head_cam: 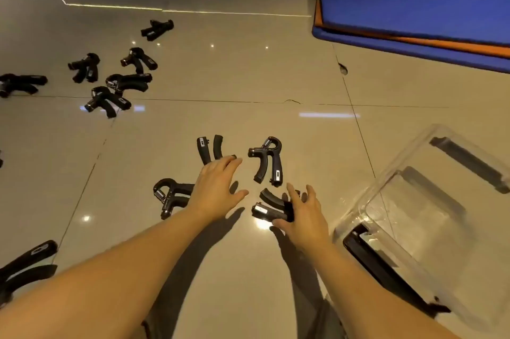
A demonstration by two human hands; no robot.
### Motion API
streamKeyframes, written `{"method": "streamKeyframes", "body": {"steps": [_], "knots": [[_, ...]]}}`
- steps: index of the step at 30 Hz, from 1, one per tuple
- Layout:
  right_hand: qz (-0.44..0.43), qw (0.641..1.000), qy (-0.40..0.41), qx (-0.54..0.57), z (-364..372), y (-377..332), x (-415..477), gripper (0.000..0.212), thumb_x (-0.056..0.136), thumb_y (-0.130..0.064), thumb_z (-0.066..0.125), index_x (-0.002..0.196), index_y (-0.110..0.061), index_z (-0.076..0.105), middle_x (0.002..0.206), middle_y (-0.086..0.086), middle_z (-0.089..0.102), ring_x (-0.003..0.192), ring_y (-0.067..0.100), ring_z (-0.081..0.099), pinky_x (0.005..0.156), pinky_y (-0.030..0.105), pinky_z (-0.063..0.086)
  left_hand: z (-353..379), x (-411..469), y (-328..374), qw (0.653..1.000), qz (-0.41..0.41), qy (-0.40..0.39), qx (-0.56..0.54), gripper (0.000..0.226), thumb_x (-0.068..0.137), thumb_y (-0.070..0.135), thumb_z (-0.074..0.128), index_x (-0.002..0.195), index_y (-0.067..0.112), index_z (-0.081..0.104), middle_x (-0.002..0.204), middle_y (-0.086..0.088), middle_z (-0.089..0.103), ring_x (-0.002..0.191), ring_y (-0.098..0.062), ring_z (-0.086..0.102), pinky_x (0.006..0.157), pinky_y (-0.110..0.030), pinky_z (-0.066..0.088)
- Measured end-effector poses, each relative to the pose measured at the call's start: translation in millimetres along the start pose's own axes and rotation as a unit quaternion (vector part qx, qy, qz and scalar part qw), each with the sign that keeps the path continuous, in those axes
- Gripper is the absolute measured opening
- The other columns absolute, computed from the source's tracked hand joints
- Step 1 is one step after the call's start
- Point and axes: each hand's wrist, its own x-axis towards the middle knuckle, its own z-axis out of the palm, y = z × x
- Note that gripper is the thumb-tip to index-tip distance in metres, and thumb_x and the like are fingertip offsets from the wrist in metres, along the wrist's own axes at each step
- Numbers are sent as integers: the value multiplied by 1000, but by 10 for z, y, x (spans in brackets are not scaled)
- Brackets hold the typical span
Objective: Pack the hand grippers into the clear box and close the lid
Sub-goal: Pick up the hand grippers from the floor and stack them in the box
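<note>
While my right hand (302, 213) rests on the nearest hand gripper (271, 207), fingers spread and thumb at its near edge, not yet closed, the clear box (430, 217) lies just to its right, seemingly empty. That gripper's long axis runs left to right, handles pointing left, away from the box. My left hand (218, 187) hovers open between three others: the upright one (267, 160) ahead has its handles pointing toward me.
</note>
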Motion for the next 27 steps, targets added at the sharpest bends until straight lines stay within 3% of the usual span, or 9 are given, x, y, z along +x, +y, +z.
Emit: {"method": "streamKeyframes", "body": {"steps": [10,15,19,23,27], "knots": [[-10,998,22,-60,272,96,232,67,88,-54,69,148,-35,46,167,13,14,149,32,25,117,42,31,415,912,-50,993,32,-103,-52,101,76,54,78,157,24,26,162,-5,30,147,-26,27,120,-44,25],[5,998,16,-57,267,88,206,63,89,-49,70,145,-34,48,165,15,16,147,31,27,115,40,31,538,1086,-18,986,39,-129,-94,107,68,55,83,156,21,31,152,0,45,139,-23,39,115,-45,33],[15,998,17,-58,238,85,218,62,87,-50,72,142,-32,52,163,15,19,142,31,29,115,41,32,620,1091,-26,988,23,-120,-97,113,62,60,84,154,21,32,150,1,47,136,-23,38,112,-44,36],[23,998,15,-61,215,103,185,61,87,-50,72,141,-29,52,159,11,25,139,29,30,115,39,32,632,1105,-31,986,-8,-103,-131,110,62,54,87,153,20,35,142,0,51,131,-24,41,108,-41,37],[46,997,24,-53,235,166,46,64,88,-51,71,144,-29,49,156,8,27,140,27,29,115,38,32,564,1208,-171,978,0,-151,-144,94,73,36,85,152,19,39,153,-2,43,143,-25,30,117,-43,27]]}}
